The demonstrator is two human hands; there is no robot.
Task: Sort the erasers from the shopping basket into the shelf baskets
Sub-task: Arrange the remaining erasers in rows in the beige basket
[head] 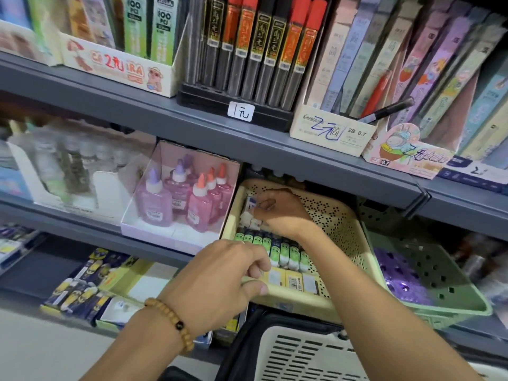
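Note:
A cream perforated shelf basket [338, 215] holds rows of erasers: white ones [248, 220] at the back, green-sleeved ones [286, 254] in the middle, yellow-labelled ones [297, 281] at the front. My right hand [280, 213] reaches deep into the basket and pinches a small white and blue eraser [250, 202] at the back left. My left hand [222, 281] grips the basket's front left rim, thumb under the edge. The white shopping basket [302, 353] with a black handle sits below, its contents hidden.
A green perforated basket [428, 273] with purple items stands to the right. A box of pink glue bottles [187, 199] sits left of the cream basket. Yellow-and-blue packs [82, 287] lie on the lower shelf. Pencil lead boxes fill the upper shelf [192, 116].

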